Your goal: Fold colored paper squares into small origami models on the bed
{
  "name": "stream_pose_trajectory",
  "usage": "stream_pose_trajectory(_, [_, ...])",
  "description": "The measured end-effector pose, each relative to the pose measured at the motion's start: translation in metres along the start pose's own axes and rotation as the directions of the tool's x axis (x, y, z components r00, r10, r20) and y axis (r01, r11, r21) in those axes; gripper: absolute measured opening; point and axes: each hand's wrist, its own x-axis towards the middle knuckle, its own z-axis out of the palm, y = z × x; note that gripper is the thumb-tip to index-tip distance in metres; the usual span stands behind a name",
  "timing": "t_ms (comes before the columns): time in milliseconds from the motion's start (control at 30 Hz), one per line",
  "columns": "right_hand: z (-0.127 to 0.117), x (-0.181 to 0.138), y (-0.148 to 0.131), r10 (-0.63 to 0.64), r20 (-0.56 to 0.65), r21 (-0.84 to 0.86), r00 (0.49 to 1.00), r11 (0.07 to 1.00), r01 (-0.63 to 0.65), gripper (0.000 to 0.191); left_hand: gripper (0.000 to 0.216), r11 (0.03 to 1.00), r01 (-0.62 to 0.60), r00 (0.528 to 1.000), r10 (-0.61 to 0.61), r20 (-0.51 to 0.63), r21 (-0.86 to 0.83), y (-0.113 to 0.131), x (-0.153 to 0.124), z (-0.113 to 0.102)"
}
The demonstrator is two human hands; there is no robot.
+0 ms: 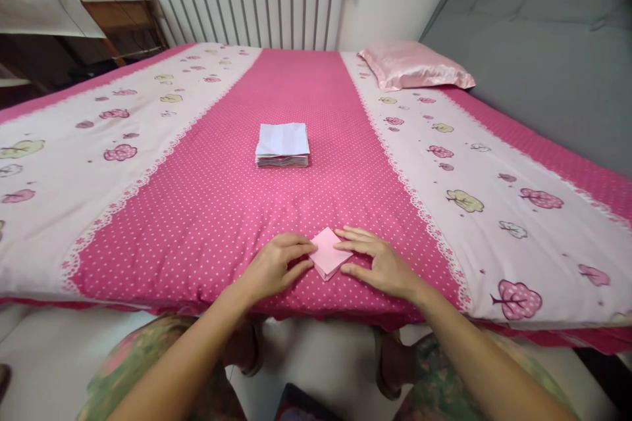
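Note:
A small square of folded pink paper (328, 255) lies on the bed near its front edge, turned like a diamond, with loose layers showing at its lower corner. My left hand (279, 262) holds its left corner between thumb and fingers. From the other side, my right hand (378, 262) reaches over the right corner, fingers spread and the fingertips resting on the paper. Farther back on the bed sits a stack of paper squares (283, 143), with a pale bluish-white sheet on top.
A pink polka-dot bedspread (222, 191) with white printed bands covers the bed. At the back right rests a pink pillow (415, 66), beside a grey panel (533, 52). A white radiator (247, 0) runs along the far wall, and a desk (118, 16) stands at the left.

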Motion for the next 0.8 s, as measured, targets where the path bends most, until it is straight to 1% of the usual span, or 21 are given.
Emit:
stream_pose_trajectory(300, [0.002, 0.002, -0.001, 0.039, -0.061, 0.022, 0.997, 0.999, -0.038, 0.027, 0.028, 0.998, 0.037, 0.998, -0.035, 0.043, -0.043, 0.005, 0.004, -0.005])
stream_pose_trajectory(367, [0.004, 0.002, -0.002, 0.061, -0.088, 0.031, 0.994, 0.998, -0.058, 0.025, 0.028, 0.997, 0.056, 0.997, -0.053, 0.055, -0.049, 0.008, 0.005, -0.007])
stream_pose_trajectory(433, [0.005, 0.002, -0.003, 0.085, -0.122, 0.038, 0.989, 0.996, -0.081, 0.022, 0.026, 0.995, 0.088, 0.995, -0.086, 0.044, -0.045, 0.009, 0.006, -0.006])
stream_pose_trajectory(500, [0.007, 0.003, -0.005, 0.112, -0.161, 0.041, 0.981, 0.993, -0.107, 0.019, 0.024, 0.992, 0.127, 0.992, -0.126, 0.006, -0.028, 0.009, 0.006, -0.003])
stream_pose_trajectory(600, [0.01, 0.005, -0.008, 0.151, -0.215, 0.046, 0.965, 0.988, -0.145, 0.015, 0.02, 0.983, 0.184, 0.979, -0.182, -0.091, 0.006, 0.005, 0.007, 0.005])
stream_pose_trajectory(700, [0.014, 0.006, -0.009, 0.185, -0.264, 0.051, 0.946, 0.983, -0.178, 0.01, 0.019, 0.969, 0.247, 0.953, -0.238, -0.188, 0.025, 0.003, 0.009, 0.013])
stream_pose_trajectory(800, [0.018, 0.007, -0.009, 0.217, -0.309, 0.052, 0.926, 0.976, -0.211, 0.005, 0.019, 0.952, 0.301, 0.927, -0.28, -0.248, 0.048, 0.005, 0.011, 0.017])
